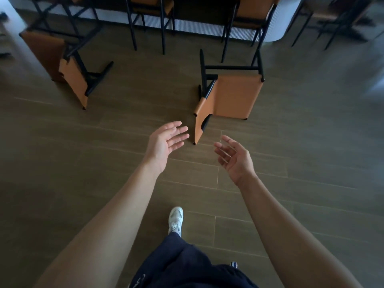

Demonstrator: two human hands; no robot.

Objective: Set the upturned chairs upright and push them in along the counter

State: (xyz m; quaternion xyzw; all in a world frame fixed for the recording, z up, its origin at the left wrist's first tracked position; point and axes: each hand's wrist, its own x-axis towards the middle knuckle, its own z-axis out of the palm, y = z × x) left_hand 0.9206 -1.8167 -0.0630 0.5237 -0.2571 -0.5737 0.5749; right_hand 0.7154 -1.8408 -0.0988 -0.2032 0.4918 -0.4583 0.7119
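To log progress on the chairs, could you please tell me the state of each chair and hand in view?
Near chair: tipped over on the floor, untouched.
Left chair: tipped over on the floor.
Counter chairs: upright against the counter.
Left hand grip: open, empty.
Right hand grip: open, empty.

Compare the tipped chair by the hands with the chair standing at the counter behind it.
Pose: the tipped chair lies on the floor, legs pointing at the counter; the standing chair is on its feet. Place: the tipped chair sits out on open floor; the standing chair is at the counter. Both: orange upholstery, black frame.
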